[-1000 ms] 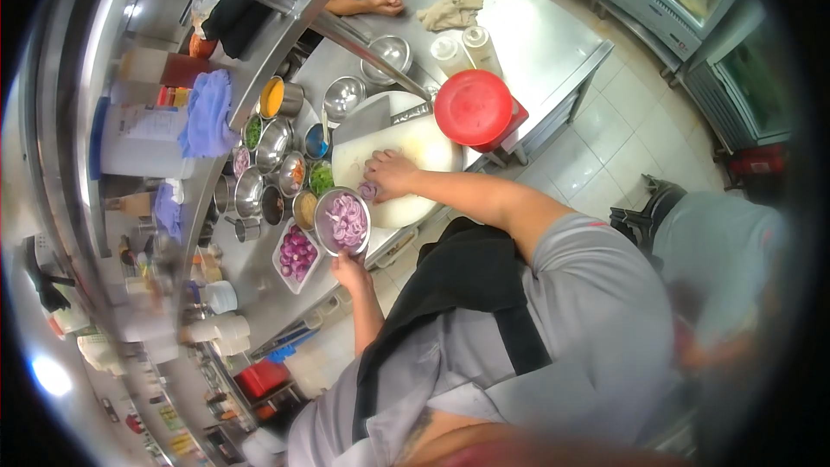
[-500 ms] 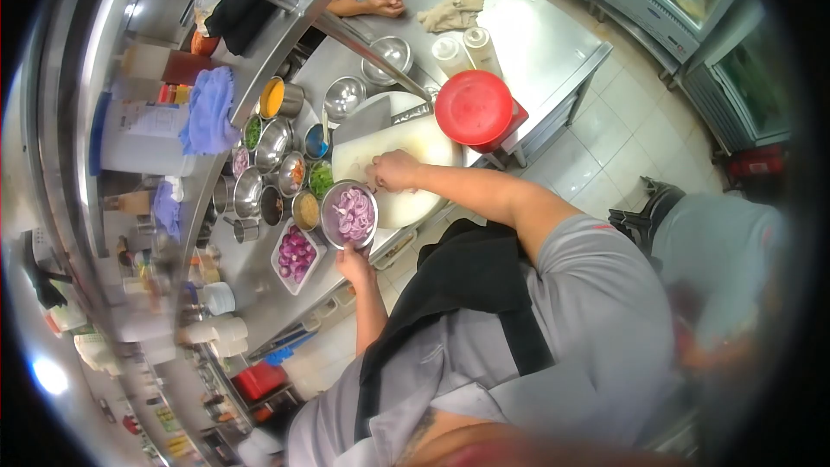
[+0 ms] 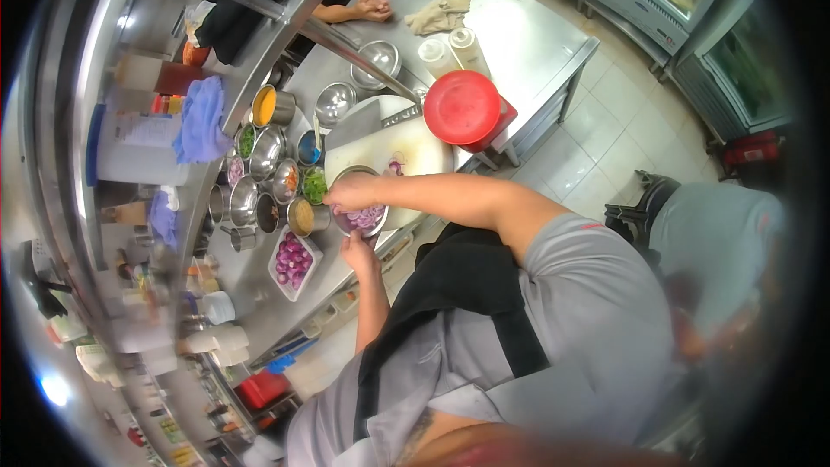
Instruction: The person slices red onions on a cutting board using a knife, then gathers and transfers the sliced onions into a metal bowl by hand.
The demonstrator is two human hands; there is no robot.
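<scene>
My left hand [image 3: 357, 252] grips the near rim of a metal bowl [image 3: 386, 220] of sliced purple onion [image 3: 367, 218]. Over the bowl's far-left side is my right hand [image 3: 354, 193], fingers bunched and pointing down. Whatever those fingers may hold is hidden. Beside the bowl lies a white cutting board [image 3: 419, 149], with a few purple onion pieces [image 3: 396, 166] on it. A wide-bladed cleaver [image 3: 353, 125] rests along the board's far side, out of both hands.
Left of the bowl sits a white tray of whole purple onions [image 3: 293, 259]. Several metal containers, one with chopped greens [image 3: 315, 186], crowd the counter. A red round lid [image 3: 462, 107] and squeeze bottles [image 3: 467, 47] stand beyond the board. Another person's hands [image 3: 373, 8] rest across the counter.
My right hand has moved left from the cutting board to over the bowl, uncovering onion pieces on the board. My left hand still holds the bowl. The view has shifted slightly.
</scene>
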